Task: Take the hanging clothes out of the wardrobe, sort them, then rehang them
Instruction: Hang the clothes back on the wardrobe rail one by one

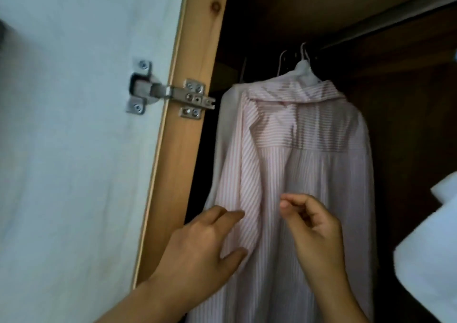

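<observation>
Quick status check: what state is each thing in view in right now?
Wardrobe door: swung open, hinge extended.
Striped shirt: hanging on a white hanger on the rail.
Pale garment: hanging behind the shirt, mostly hidden.
Left hand: open, fingers resting on the shirt's sleeve.
Right hand: fingers loosely curled in front of the shirt, holding nothing.

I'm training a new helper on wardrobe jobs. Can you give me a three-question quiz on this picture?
1. True or false: the striped shirt hangs on a white hanger.
2. Which hand lies on the shirt's sleeve with fingers straight? A left hand B right hand
3. Fill in: the metal hinge joins the white door to the wooden ____.

Key: 1 true; 2 A; 3 frame
</observation>
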The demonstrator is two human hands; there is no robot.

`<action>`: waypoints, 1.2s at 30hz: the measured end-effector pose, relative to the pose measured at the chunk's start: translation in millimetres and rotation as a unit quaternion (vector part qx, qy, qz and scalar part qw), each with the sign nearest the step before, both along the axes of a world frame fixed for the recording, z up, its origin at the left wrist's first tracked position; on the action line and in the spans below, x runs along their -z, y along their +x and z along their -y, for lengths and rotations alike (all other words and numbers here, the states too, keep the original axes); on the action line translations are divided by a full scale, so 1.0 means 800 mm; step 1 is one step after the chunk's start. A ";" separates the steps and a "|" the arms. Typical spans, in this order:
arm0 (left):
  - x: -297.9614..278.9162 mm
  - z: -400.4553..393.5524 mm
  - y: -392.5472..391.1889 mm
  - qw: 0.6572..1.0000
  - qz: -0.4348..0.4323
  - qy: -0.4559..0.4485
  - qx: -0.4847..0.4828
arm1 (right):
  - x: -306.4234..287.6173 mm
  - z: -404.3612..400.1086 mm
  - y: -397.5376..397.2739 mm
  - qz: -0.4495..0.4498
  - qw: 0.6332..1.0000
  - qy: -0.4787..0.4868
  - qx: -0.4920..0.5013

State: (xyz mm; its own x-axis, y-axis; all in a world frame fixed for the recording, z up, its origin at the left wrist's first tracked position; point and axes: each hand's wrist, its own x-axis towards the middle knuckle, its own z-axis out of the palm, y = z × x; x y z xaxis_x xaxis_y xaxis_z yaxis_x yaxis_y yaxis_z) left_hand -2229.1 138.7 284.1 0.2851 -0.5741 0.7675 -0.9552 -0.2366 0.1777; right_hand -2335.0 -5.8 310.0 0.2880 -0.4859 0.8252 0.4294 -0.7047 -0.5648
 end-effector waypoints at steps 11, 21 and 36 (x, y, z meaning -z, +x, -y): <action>0.136 -0.233 -0.034 0.987 -0.143 0.051 -0.056 | 0.152 -0.215 0.015 -0.114 0.981 0.099 -0.119; 0.271 -0.572 -0.048 0.915 -0.261 0.041 -0.304 | 0.274 -0.514 0.054 -0.250 0.908 0.100 -0.321; 0.366 -0.961 -0.187 0.635 -0.408 -0.113 -0.646 | 0.382 -0.916 0.099 -0.429 0.683 -0.051 -0.589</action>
